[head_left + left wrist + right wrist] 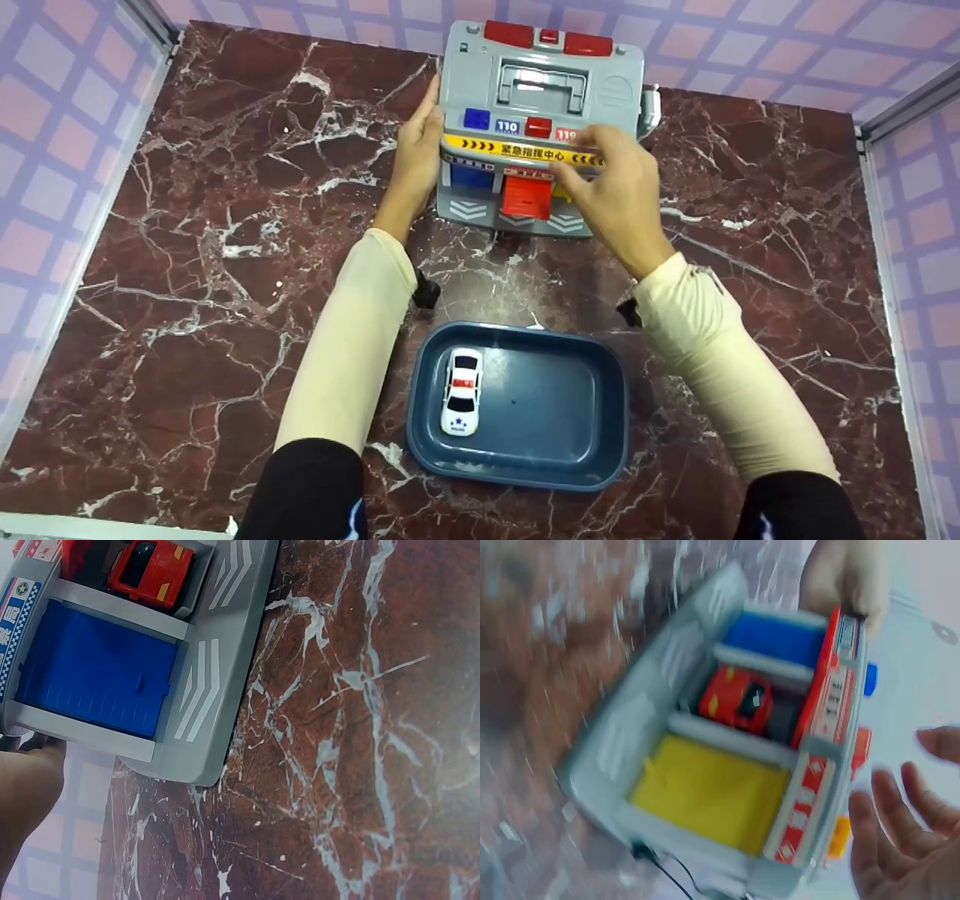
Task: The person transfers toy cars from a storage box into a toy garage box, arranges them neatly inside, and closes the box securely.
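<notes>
A grey toy garage point(469, 75) stands at the back of the marble-patterned surface. Along its left side lies my left hand point(418, 154), fingers stretched against the wall; the left wrist view shows part of that hand point(30, 787) beside the blue door point(97, 667). Over the front right edge of the roof hovers my right hand point(622, 195), fingers loosely bent with nothing between them, as the right wrist view of the hand point(907, 832) shows. The red door point(526, 196) is raised. In the middle bay under it sits a red toy car point(735, 697); the yellow door point(712, 795) is down.
Nearer to me is a dark blue tray point(615, 420), holding a white toy police car point(461, 394) at its left. Patterned walls point(765, 45) enclose the surface at the back and sides. A white piece point(651, 107) sticks out from the garage's right side.
</notes>
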Demonstrator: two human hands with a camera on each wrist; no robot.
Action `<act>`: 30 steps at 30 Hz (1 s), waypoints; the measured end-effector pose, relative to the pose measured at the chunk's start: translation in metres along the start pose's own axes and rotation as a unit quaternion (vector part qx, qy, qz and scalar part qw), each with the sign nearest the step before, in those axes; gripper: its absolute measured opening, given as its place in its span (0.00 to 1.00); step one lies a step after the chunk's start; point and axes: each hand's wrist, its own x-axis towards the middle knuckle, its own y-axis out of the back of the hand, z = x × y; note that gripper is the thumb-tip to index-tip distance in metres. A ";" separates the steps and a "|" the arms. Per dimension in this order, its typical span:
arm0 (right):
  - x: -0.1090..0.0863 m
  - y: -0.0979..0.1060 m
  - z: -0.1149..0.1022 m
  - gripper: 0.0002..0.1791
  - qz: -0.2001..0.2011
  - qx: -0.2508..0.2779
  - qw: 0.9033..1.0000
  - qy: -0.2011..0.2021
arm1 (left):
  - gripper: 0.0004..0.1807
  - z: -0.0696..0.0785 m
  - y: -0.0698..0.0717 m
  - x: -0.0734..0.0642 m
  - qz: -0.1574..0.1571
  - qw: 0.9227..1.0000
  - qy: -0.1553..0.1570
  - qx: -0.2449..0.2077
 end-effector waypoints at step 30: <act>0.024 -0.066 0.044 0.46 0.120 -0.208 0.960 0.145 | 0.27 -0.008 0.001 0.005 -0.004 1.000 -0.013 0.014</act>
